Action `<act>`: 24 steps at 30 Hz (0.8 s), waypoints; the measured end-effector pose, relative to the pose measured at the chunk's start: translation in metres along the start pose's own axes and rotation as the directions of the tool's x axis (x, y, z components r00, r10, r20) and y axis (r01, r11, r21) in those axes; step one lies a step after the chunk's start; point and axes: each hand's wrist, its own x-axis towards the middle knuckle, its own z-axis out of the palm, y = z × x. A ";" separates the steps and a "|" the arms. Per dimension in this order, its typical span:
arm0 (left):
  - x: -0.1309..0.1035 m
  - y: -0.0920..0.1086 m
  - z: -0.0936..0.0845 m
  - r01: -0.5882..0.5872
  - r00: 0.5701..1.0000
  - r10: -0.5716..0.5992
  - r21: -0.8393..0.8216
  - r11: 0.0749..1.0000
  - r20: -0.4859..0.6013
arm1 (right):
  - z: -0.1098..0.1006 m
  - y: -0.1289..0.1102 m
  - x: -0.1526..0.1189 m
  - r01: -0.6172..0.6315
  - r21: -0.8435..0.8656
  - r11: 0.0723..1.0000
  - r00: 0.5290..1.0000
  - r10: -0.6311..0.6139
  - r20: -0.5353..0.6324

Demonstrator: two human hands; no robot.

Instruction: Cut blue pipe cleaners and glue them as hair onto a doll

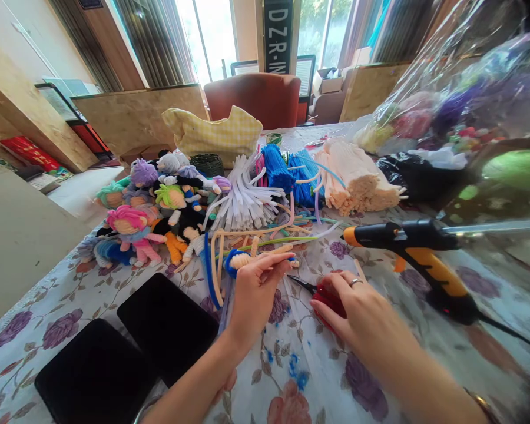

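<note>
My left hand [260, 281] has its fingers closed on a small doll [237, 260] made of fuzzy pipe cleaners, with a blue top and a beige face. A beige limb with a bit of blue shows past my fingertips. In my right hand [355, 309] is a pair of scissors [302, 284] with red handles. Their dark blades point toward the doll's end, low over the table. Blue fuzz clippings [298, 371] lie scattered on the cloth between my forearms. Bent blue and beige pipe cleaners [216, 268] lie beside the doll.
Finished dolls [132, 221] pile up at left, behind two black tablet-like slabs [168, 324]. Bundles of white [247, 200], blue [277, 168] and peach pipe cleaners [357, 179] stand behind. A glue gun [406, 247] with a cord is at right, near a clear plastic bag [459, 100].
</note>
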 end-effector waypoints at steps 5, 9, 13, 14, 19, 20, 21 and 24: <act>0.001 -0.004 -0.003 -0.074 0.995 0.079 0.089 0.993 -0.056 | 0.001 0.008 0.000 -0.006 -0.018 1.000 0.997 0.007 0.076; 0.001 -0.006 -0.006 -0.084 0.984 0.107 0.162 0.983 -0.142 | 0.001 0.013 -0.001 0.036 -0.017 0.999 0.997 -0.035 0.069; 0.001 -0.005 -0.007 -0.110 0.968 0.145 0.176 0.978 -0.203 | -0.009 0.011 0.000 -0.054 0.198 0.979 0.992 0.031 0.119; 0.001 -0.004 -0.007 -0.117 0.964 0.153 0.170 0.979 -0.217 | -0.012 0.010 0.000 -0.078 0.299 0.951 0.987 0.032 0.154; 0.001 -0.003 -0.007 -0.162 0.944 0.198 0.154 0.975 -0.263 | -0.023 0.006 0.004 -0.173 0.729 0.662 0.967 -0.025 0.252; 0.002 -0.003 -0.007 -0.160 0.945 0.195 0.151 0.976 -0.262 | -0.022 0.005 0.005 -0.188 0.780 0.596 0.965 -0.036 0.259; 0.002 -0.003 -0.007 -0.156 0.947 0.190 0.148 0.977 -0.260 | -0.021 0.005 0.006 -0.204 0.822 0.532 0.962 -0.049 0.270; 0.001 -0.004 -0.007 -0.143 0.949 0.178 0.146 0.979 -0.261 | -0.016 0.002 0.009 -0.274 0.889 0.367 0.944 -0.074 0.321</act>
